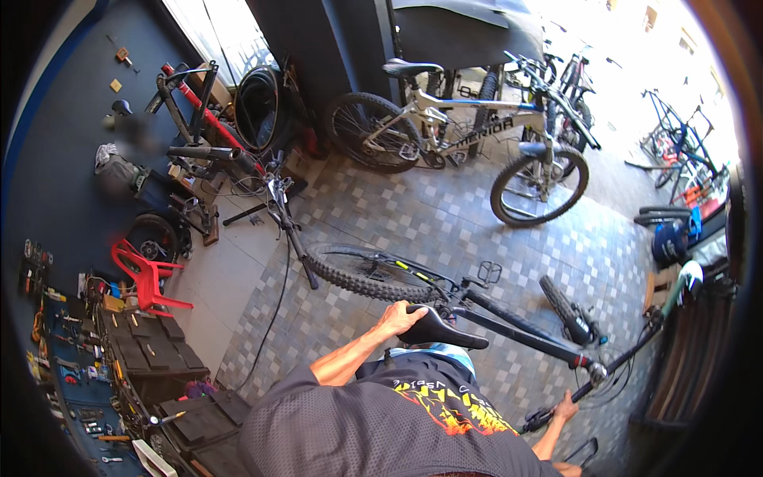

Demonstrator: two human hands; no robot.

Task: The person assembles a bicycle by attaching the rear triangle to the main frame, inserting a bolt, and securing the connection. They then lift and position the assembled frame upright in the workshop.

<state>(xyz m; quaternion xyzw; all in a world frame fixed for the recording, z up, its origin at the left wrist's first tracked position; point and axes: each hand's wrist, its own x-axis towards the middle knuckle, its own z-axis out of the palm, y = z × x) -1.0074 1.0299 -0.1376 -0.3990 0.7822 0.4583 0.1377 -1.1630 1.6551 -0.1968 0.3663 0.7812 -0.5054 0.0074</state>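
A black mountain bike (520, 338) stands across the tiled floor just in front of me, its knobby rear wheel (362, 282) to the left. My left hand (401, 318) is closed over the back end of its black saddle (441, 330). Toward the lower right, my right hand (566, 407) is wrapped round the near side of the handlebar (586, 389). The far side of the bar reaches up and right, with cables looping about it. The front tyre (563, 308) shows beyond the frame, and a flat pedal (489, 273) sticks out past the crank.
Ahead stands a white full-suspension bike (453, 119). Left of it are a red bike frame (205, 115) and a repair stand (274, 191). A red plastic stool (151, 274) and a tool board (75, 381) line the left side. A cable (274, 318) trails over the floor; more bikes stand outside.
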